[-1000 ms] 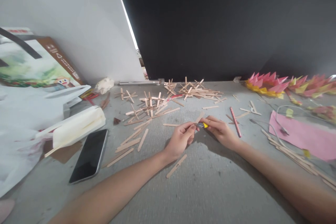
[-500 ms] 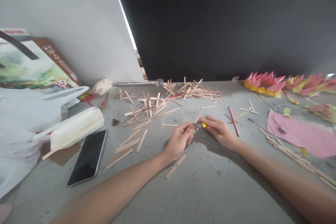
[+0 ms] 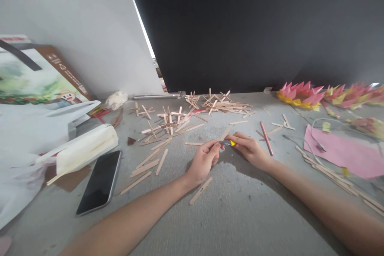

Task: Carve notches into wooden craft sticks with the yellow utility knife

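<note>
Our two hands meet over one wooden stick, just in front of the stick pile [image 3: 207,108].

Our left hand [image 3: 204,159] pinches the craft stick [image 3: 225,134]; our right hand [image 3: 249,149] is curled tight around a small yellow tool [image 3: 230,143] touching it. The phone [image 3: 100,182] lies well left of that pile.

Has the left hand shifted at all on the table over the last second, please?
No. The left hand sits as before, just up-left of the loose stick on the table; both drift together, so only the camera moved.
</note>
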The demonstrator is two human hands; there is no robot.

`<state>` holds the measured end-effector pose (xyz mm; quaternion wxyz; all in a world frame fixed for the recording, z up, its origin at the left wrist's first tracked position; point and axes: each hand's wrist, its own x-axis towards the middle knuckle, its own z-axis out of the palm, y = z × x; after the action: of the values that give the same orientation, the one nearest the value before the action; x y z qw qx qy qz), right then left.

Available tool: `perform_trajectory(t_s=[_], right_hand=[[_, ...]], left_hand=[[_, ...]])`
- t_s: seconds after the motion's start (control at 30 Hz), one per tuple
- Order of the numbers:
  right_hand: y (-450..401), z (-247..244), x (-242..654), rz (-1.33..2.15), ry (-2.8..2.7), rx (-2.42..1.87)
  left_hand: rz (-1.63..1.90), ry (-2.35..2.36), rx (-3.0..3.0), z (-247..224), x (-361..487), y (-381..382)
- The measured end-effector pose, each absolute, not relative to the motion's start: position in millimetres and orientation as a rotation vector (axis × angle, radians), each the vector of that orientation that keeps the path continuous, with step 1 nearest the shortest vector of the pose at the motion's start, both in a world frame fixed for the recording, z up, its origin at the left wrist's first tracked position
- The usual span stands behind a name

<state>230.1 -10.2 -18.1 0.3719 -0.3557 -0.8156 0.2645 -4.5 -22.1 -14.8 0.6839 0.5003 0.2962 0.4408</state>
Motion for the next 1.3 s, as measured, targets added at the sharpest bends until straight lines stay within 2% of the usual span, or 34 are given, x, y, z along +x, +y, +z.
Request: perform_trajectory(t_s=[1.3], right_hand=[[-9.3, -16.6, 228.0, 0.699, -2.07, -0.91]], left_hand=[[0.969, 0.667, 1.114, -15.6, -1.0, -21.5]])
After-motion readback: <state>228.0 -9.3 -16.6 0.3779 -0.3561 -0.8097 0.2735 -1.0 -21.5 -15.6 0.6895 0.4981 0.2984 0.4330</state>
